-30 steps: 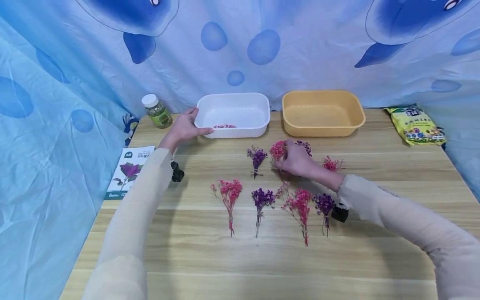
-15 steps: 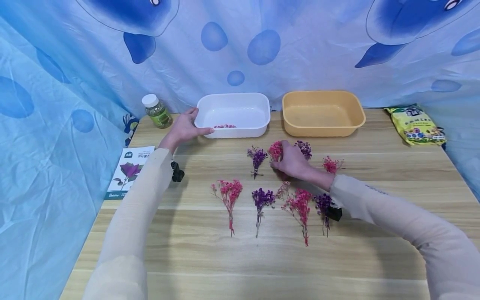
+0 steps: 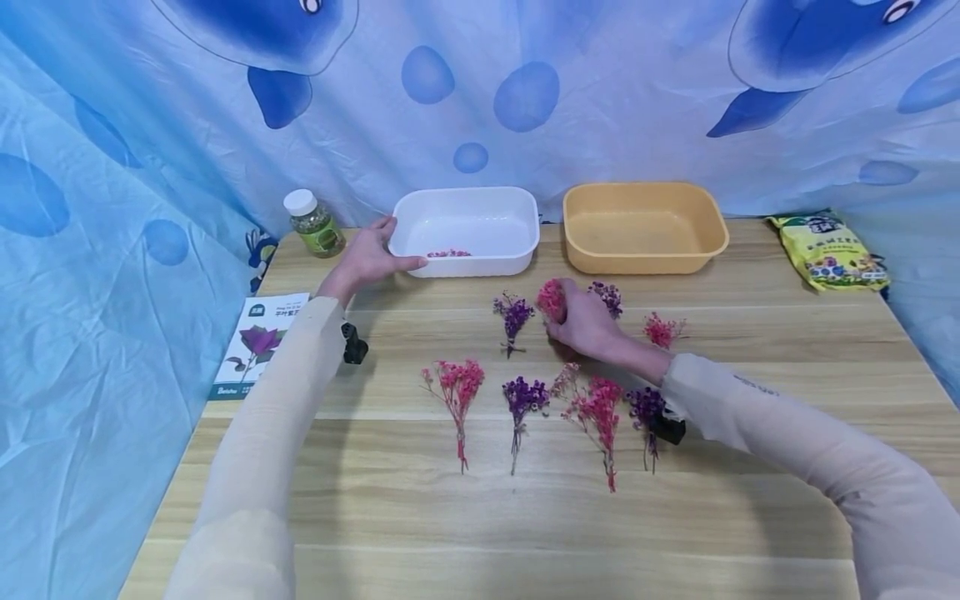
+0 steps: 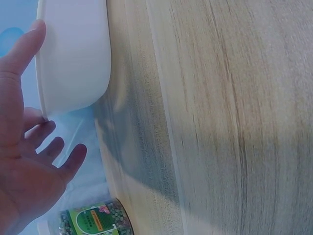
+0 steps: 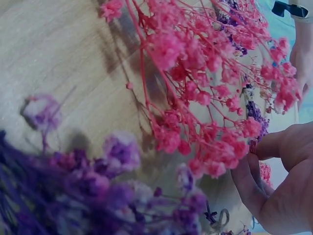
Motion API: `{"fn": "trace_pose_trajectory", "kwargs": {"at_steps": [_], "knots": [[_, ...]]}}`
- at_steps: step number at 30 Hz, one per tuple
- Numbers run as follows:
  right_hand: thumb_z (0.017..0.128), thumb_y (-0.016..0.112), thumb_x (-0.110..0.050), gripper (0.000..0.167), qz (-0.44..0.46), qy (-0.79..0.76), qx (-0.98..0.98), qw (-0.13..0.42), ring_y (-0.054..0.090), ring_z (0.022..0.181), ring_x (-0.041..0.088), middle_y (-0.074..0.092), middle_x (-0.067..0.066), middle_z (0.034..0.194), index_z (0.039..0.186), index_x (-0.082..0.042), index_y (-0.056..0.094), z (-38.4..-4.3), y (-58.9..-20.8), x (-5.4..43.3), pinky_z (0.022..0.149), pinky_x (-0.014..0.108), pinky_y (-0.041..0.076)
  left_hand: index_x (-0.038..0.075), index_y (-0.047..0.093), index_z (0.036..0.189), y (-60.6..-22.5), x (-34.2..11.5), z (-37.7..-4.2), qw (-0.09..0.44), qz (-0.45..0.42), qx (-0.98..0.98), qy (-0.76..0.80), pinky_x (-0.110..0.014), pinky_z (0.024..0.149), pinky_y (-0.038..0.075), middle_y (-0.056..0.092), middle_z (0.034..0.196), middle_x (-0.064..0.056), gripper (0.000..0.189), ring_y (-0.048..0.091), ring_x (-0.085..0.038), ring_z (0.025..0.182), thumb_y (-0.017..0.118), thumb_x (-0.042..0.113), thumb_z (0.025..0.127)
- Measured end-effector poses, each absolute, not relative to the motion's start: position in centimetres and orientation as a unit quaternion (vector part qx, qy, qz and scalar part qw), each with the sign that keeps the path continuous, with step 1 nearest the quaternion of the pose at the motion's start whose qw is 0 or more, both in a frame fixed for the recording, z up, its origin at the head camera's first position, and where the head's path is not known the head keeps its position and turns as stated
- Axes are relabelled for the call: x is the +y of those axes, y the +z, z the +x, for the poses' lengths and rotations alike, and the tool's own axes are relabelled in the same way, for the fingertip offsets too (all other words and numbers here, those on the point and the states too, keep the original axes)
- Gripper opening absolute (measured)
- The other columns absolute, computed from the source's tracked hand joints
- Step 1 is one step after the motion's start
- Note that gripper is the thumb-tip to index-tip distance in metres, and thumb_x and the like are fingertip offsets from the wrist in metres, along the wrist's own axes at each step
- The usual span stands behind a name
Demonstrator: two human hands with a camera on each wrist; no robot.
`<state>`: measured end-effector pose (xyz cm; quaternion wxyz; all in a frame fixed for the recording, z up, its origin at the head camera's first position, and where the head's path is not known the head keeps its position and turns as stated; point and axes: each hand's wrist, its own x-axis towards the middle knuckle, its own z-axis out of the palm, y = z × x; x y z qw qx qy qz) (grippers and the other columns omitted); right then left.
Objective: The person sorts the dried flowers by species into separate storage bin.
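In the head view my left hand (image 3: 369, 257) holds the left end of a white basin (image 3: 480, 267), thumb on the front rim and fingers at the side. The left wrist view shows thumb and index finger at the rim, the other fingers spread free. Pink petals (image 3: 448, 252) show inside the basin. My right hand (image 3: 588, 321) pinches a bunch of pink dried flowers (image 3: 551, 300); its stems are hidden by the hand. Purple bunches lie on either side, one to the left (image 3: 513, 315) and another partly behind the hand (image 3: 606, 298).
Below lie two pink bunches (image 3: 459, 383) and two purple bunches (image 3: 523, 398), with another pink bunch (image 3: 662, 330) right of the wrist. A yellow basin (image 3: 645, 263), a yellow packet (image 3: 832, 250), a lidded jar (image 3: 318, 227) and a flower-printed card (image 3: 251, 346) line the back and left.
My right hand has shifted slightly left, and the pink flower head now sits closer against its fingers. The left hand keeps its place at the white basin.
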<state>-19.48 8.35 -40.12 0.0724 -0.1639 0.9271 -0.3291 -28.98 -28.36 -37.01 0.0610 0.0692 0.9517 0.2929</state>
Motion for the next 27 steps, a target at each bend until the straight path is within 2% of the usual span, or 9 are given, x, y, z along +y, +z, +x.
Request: {"fn": "trace_pose_trajectory", "kwargs": {"at_steps": [8,18,27], "knots": [[0.084,0.073,0.003,0.080,-0.177,-0.357,0.915,0.057,0.063,0.072,0.021,0.066,0.010,0.091,0.152,0.003,0.031,-19.2,-39.2,8.9,0.062,0.031,0.057,-0.004,0.020,0.155,-37.0,-28.5,-29.0,0.065,0.064,0.951,0.294,-0.049,0.120,0.018,0.016,0.164,-0.020,0.114,0.017,-0.039,0.148,0.083,0.051,0.078],[0.087,0.071,0.005,0.074,-0.206,-0.355,0.912,0.005,0.060,0.061,0.020,0.068,0.015,0.094,0.151,0.003,0.034,-19.8,-37.3,9.5,0.050,0.031,0.052,-0.004,0.019,0.154,-36.9,-28.5,-28.9,0.060,0.067,0.952,0.291,-0.050,0.120,0.017,0.017,0.163,-0.020,0.112,0.017,-0.040,0.148,0.083,0.050,0.079],[0.087,0.072,0.003,0.069,-0.221,-0.350,0.910,-0.026,0.067,0.073,0.026,0.070,0.016,0.096,0.148,0.002,0.041,-20.5,-36.0,9.5,0.062,0.037,0.057,-0.003,0.020,0.155,-37.1,-28.5,-28.9,0.061,0.065,0.949,0.304,-0.047,0.120,0.018,0.017,0.163,-0.019,0.113,0.017,-0.038,0.148,0.084,0.050,0.078]]}}
